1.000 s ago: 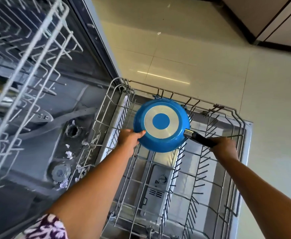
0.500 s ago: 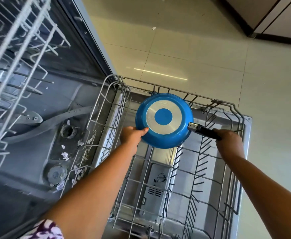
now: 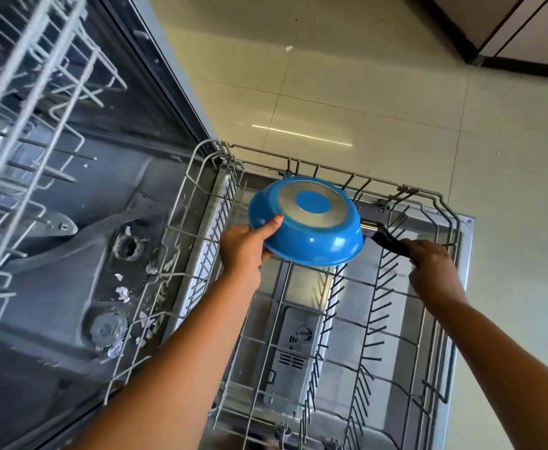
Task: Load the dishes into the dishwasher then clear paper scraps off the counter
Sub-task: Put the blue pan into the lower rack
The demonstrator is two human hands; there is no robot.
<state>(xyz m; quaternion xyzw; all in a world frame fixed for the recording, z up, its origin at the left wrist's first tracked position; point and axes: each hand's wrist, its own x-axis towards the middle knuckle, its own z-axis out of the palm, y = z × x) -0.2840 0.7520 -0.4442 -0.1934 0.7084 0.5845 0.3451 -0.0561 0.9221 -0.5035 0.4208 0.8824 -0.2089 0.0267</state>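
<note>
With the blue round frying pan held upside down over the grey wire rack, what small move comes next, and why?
Probably lower the blue frying pan onto the grey wire rack: it hangs tilted, bottom up, over that rack, left hand on its rim, right hand gripping its black handle.

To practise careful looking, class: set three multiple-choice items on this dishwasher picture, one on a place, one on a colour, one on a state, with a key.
1. Where is the pan?
A. above the pulled-out lower rack
B. on the floor tiles
C. in the upper rack

2. What colour is the pan's outer side?
A. red
B. blue
C. black

3. How is the pan held?
A. in one hand, opening up
B. let go, lying flat
C. gripped by left hand and right hand, bottom up

Key:
1 A, the rack's wires show beneath it.
2 B, its outer wall is blue.
3 C, one hand grips its edge, the other its handle.
</note>
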